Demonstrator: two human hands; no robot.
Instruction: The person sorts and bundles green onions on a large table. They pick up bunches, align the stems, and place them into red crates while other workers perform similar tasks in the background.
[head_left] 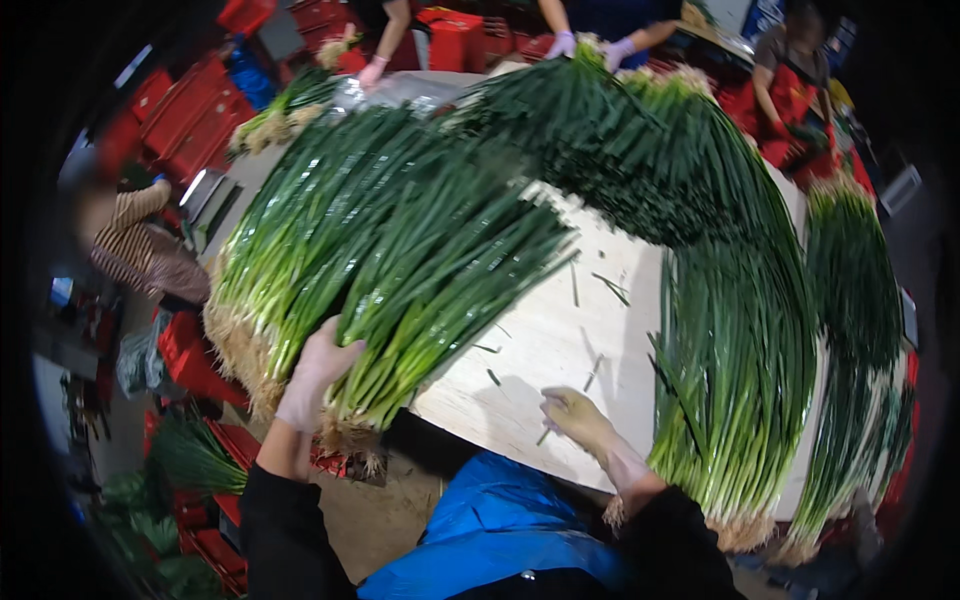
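A thick layer of green onions (400, 240) covers the left part of the pale table, with dark green leaves pointing away and rooty white ends toward me. At the near edge of this layer, my gloved left hand (318, 372) is closed around lower stalks, the thumb on top; its fingertips are hidden among the stalks. Over the bare tabletop (500, 390) my gloved right hand (582, 418) has curled fingers, pinching a thin stalk scrap (594, 372) that pokes out on both sides. Small leaf bits lie near it.
More green onions (735, 370) line the right side, and another heap (600, 130) spans the far side. Two people's gloved hands (590, 48) work at the far edge. A person in striped sleeves (145, 235) is at left. Red crates (195, 115) stand around. A blue apron (490, 530) covers my front.
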